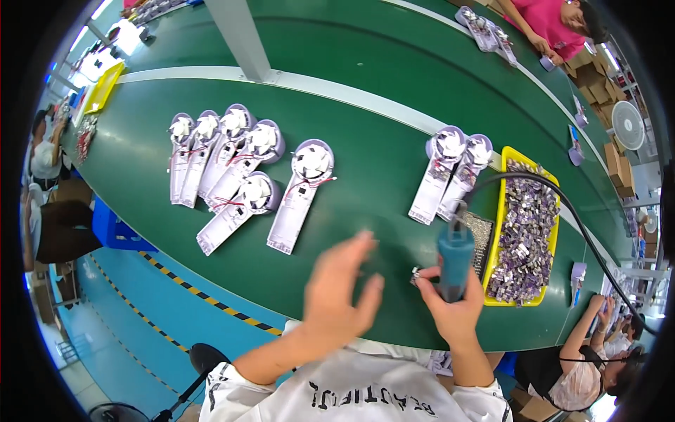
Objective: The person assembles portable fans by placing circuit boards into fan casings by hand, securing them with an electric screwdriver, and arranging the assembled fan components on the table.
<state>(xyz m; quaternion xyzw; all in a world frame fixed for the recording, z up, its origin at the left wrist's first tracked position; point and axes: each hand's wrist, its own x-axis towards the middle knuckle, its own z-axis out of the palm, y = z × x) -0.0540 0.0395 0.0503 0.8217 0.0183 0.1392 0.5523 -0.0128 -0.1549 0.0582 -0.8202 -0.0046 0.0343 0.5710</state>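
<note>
My right hand is wrapped round a teal electric screwdriver, whose black cord arches off to the right. Between its thumb and fingertips shows a small silvery part, too small to name. My left hand, blurred, hovers over the green table with fingers apart and nothing in it. Beyond it lies a pale lilac handheld-fan half with white blades and red wires. Several more such fan halves lie in a cluster to its left. Past the screwdriver lie two others, side by side.
At the right, a yellow tray holds many small purple-and-silver parts. A dark tray of tiny metal pieces sits against its left side. A white rail with a post bounds the table's far side. Other people work around.
</note>
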